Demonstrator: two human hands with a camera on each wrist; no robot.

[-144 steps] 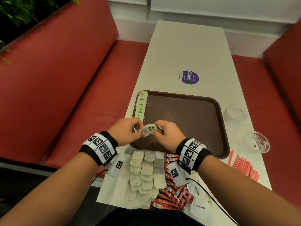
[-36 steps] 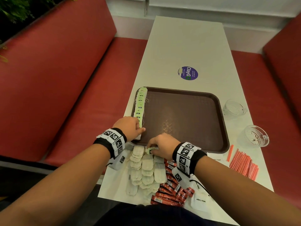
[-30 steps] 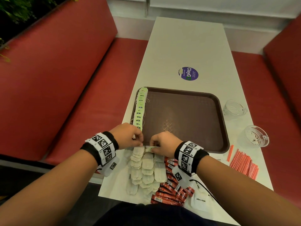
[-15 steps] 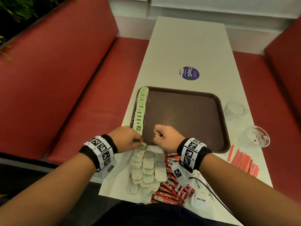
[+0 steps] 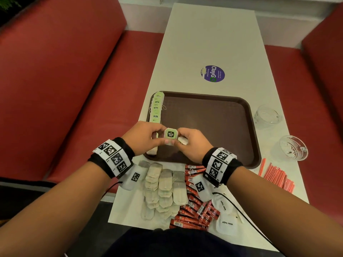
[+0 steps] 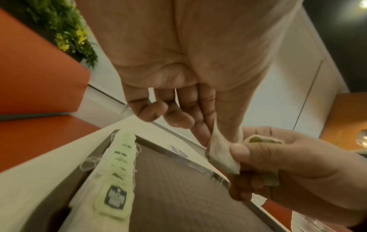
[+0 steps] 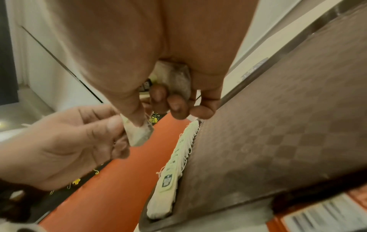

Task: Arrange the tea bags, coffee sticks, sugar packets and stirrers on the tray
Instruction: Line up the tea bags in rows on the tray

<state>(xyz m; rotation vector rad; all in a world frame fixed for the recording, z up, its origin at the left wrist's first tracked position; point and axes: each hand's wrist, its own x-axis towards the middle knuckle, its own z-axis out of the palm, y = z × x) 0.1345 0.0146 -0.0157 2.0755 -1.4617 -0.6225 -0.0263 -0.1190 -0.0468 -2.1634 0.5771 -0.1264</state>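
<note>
Both hands meet over the near part of the brown tray [image 5: 213, 127]. Between them is a tea bag [image 5: 171, 135] with its green tag facing up. My left hand [image 5: 157, 136] pinches the bag's paper [image 6: 220, 155] between thumb and fingers. My right hand [image 5: 181, 137] pinches the same bag with its thumb [image 7: 135, 119], and a tea bag pouch [image 7: 175, 78] is tucked under its curled fingers. A row of green-tagged tea bags [image 5: 156, 108] lies along the tray's left edge, also in the wrist views [image 6: 117, 180] [image 7: 174, 164].
Loose tea bags [image 5: 163, 188], red coffee sticks [image 5: 194, 203] and white sugar packets [image 5: 226, 223] lie on the table in front of the tray. Orange stirrers [image 5: 276, 179] and two glass bowls [image 5: 267, 115] [image 5: 292, 150] sit right of it. Red benches flank the table.
Half a second ago the hands were apart at the tray's near-left corner. They have come together and lifted a tea bag, tag up, over the tray's front.
</note>
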